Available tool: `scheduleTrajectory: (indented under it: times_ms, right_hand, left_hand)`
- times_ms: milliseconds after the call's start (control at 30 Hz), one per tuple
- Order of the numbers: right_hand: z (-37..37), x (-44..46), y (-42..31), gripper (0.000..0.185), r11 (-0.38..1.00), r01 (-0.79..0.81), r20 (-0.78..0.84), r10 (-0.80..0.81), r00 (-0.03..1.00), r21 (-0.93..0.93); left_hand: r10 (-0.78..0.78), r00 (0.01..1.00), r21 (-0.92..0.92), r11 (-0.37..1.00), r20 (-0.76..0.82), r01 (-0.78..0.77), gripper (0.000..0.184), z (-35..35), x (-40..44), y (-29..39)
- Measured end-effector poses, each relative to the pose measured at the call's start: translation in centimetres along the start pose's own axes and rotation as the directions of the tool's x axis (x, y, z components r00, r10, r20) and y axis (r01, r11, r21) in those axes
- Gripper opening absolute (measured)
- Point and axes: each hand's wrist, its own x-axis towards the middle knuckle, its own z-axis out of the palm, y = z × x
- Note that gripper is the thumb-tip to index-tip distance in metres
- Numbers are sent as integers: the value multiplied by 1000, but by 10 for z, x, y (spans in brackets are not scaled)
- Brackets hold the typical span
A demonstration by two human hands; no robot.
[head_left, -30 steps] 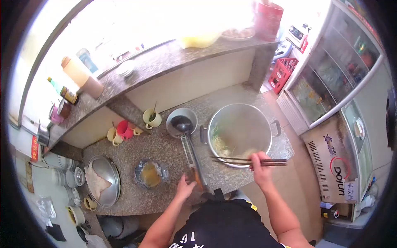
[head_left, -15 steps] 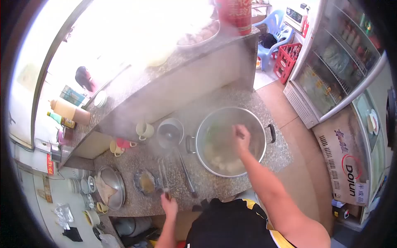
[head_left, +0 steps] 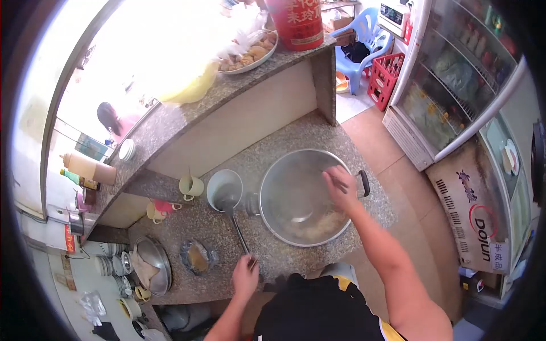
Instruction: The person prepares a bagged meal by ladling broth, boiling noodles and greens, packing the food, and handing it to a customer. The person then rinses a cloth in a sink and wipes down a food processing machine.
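Note:
At the small table's front, my left hand [head_left: 245,277] is closed around the end of a dark-handled ladle [head_left: 238,234]. The ladle's bowl rests in a white pot [head_left: 211,183]. Over the right side of a big steel stockpot [head_left: 262,211], my right hand [head_left: 341,190] is closed on a slender utensil [head_left: 340,185], whose kind I cannot make out. Cloudy liquid and pale food [head_left: 318,228] show in the stockpot under light steam. Left of my left hand lies a clear plastic bag [head_left: 197,257] with something brown in it.
A steel basin [head_left: 165,270] holds a pale plucked bird [head_left: 147,267]. Mugs [head_left: 191,187] stand behind the white pot. A raised ledge [head_left: 187,121] carries a plate of food [head_left: 259,52] and a red bucket [head_left: 296,25]. A glass-door fridge [head_left: 455,85] stands right.
My left hand has moved right from a thin utensil to the ladle's handle. My right hand has shifted slightly right over the stockpot. The steam has thinned.

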Motion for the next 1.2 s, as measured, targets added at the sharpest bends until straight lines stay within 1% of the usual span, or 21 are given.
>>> scheduleTrajectory:
  times_ms: [67,167,200,267,300,367,467,500,567,700,767,800,867,900,933,967,1000,1033,1100,1167,1200]
  right_hand:
    - [-4,-4,22,9,998,27,270,-9,963,-63]
    - [-13,-27,37,8,989,-40,176,65,982,-142]
    - [-16,-33,42,8,988,-49,173,75,982,-148]
    - [-22,-48,50,11,987,-76,117,94,989,-144]
    - [-26,-54,55,11,985,-89,105,105,989,-147]
    - [-34,-64,63,13,965,-128,249,186,950,-230]
    - [-43,-83,68,17,928,-97,306,215,928,-359]
    - [-46,-91,63,17,930,-102,303,217,928,-352]
    - [-51,-108,53,21,909,-208,332,333,882,-361]
    - [-56,-133,35,22,944,-132,342,238,909,-304]
    - [-68,-124,9,23,894,-448,252,434,865,0]
    - [-80,-111,-4,23,897,-443,264,427,865,1]
    - [-103,-69,-20,22,926,-375,76,378,923,-50]
    - [-101,-54,-15,23,954,-291,24,294,956,-69]
    - [-97,-39,-9,23,974,-208,-25,206,978,-92]
    - [-89,-23,-5,23,988,-127,8,128,992,-91]
    - [-80,-12,0,23,995,-44,36,47,998,-87]
    - [-74,-11,12,23,995,-45,46,49,998,-87]
    - [-66,-14,39,23,979,-37,288,96,953,-202]
    - [-69,-30,52,22,958,-70,285,152,946,-279]
    - [-70,-43,54,22,931,-103,280,209,937,-349]
  left_hand:
    - [95,989,68,992,114,-103,43,23,57,22]
    - [211,960,157,958,182,-240,43,72,132,47]
    - [212,958,156,957,193,-244,43,88,151,52]
    - [178,914,311,902,366,-300,52,110,177,63]
    - [184,908,313,897,377,-312,52,112,182,72]
    - [106,859,491,783,502,-383,49,113,183,90]
    - [200,820,469,738,536,-486,48,106,174,74]
    - [196,821,476,733,537,-487,48,99,166,70]
    - [124,767,543,636,630,-549,48,78,144,65]
    - [10,776,561,685,630,-464,57,36,110,83]
    - [62,790,544,692,610,-475,51,7,99,93]
    - [55,795,546,698,604,-463,51,-2,99,92]
    - [2,845,587,719,535,-373,53,-16,101,91]
    - [-10,846,587,724,534,-362,53,-21,104,94]
    - [61,870,575,727,490,-375,52,-25,111,99]
    - [131,887,564,728,442,-389,52,-28,115,102]
    - [121,888,563,733,443,-381,52,-24,124,99]
    - [126,897,568,735,424,-371,47,-16,137,90]
    - [131,906,571,738,403,-361,44,-3,146,74]
    - [-64,875,641,707,480,-300,39,4,150,68]
    - [-68,876,637,713,478,-292,39,5,144,70]
